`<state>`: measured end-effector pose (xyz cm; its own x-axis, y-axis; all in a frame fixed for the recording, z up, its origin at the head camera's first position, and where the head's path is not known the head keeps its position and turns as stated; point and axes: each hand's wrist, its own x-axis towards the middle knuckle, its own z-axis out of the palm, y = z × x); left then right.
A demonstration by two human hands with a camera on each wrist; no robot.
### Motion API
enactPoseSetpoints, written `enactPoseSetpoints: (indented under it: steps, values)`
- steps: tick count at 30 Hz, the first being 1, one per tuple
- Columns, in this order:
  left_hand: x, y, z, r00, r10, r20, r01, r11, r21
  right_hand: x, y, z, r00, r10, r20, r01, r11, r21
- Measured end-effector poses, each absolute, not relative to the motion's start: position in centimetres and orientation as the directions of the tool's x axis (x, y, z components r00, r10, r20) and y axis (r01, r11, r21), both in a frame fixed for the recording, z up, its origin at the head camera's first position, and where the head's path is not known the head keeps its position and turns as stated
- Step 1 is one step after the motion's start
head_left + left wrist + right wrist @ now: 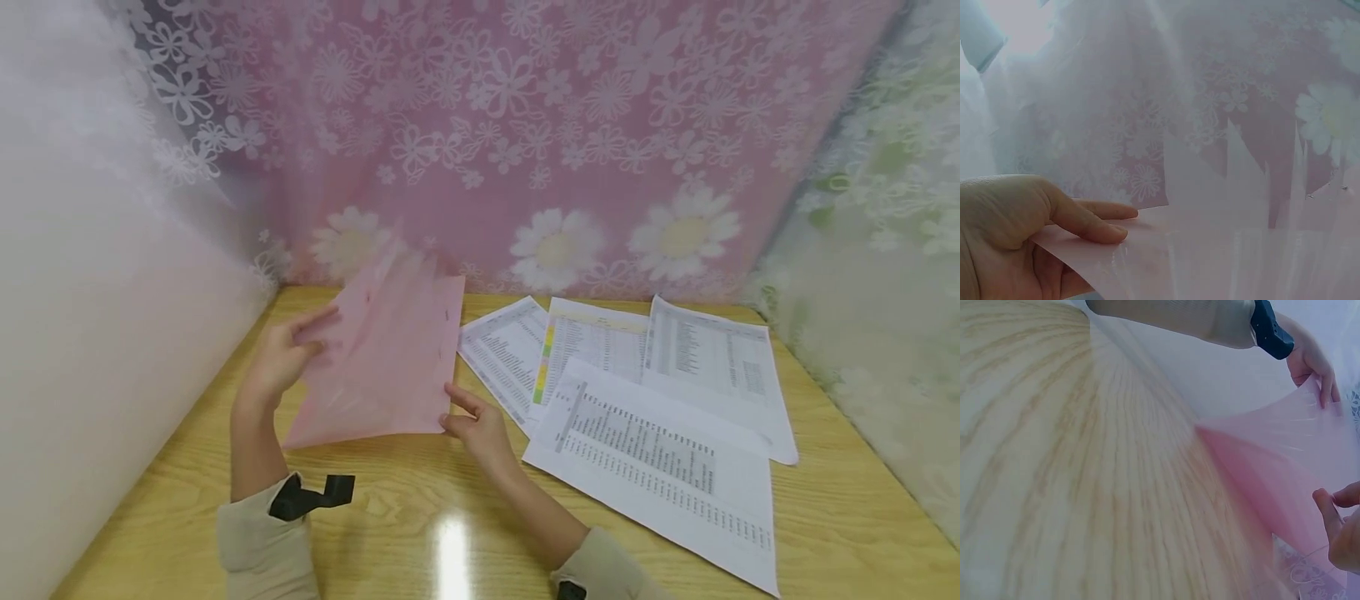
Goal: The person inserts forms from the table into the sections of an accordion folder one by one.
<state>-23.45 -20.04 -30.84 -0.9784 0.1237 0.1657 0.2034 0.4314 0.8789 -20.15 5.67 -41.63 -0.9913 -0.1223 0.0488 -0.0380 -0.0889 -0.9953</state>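
Observation:
A thin pink folder (393, 354) of see-through plastic is held over the left part of the table. My left hand (272, 362) pinches its left edge between thumb and fingers, the thumb lying on top. Clear plastic pockets (1200, 178) stand up beyond that hand in the left wrist view. At the folder's near right corner, my right hand (482, 432) pinches the edge with thumb and forefinger. The folder's near edge bows between the hands, with the left side raised in the right wrist view.
Right of the folder lie several printed sheets, overlapping: a large one (652, 467) in front, one with coloured strips (592, 337), others behind. The wood-grain table (405, 517) meets a flowered pink backdrop (465, 200), a white left wall (112, 275) and a flowered right side (877, 333).

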Motion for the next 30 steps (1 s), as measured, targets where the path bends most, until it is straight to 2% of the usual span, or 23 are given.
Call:
enactPoseSetpoints:
  steps: [6,10,16,24,30]
  values:
    - [-23.3,-19.7,-31.2,-0.975,0.13,0.181,0.22,0.427,0.877,-19.4,6.4,-39.6,-0.98,-0.193,0.038,-0.028,-0.052,-0.998]
    - [-23.5,-19.5,-31.2,-0.972,0.142,0.189,0.233,0.441,0.867,-19.0,7.3,-37.9,-0.97,-0.229,0.077,-0.079,0.0,-0.997]
    - [-23.4,-19.4,-31.3,-0.974,0.139,0.176,0.221,0.458,0.861,-21.5,11.4,-39.1,-0.964,-0.232,0.131,-0.151,0.072,-0.986]
    - [-23.3,-19.4,-31.5,-0.976,0.142,0.167,0.214,0.443,0.871,-23.6,20.3,-37.9,-0.972,-0.207,0.114,-0.176,0.314,-0.933]
    - [-23.3,-19.5,-31.5,-0.973,0.144,0.178,0.225,0.444,0.867,-24.1,27.5,-38.7,-0.973,-0.187,0.135,-0.219,0.56,-0.799]
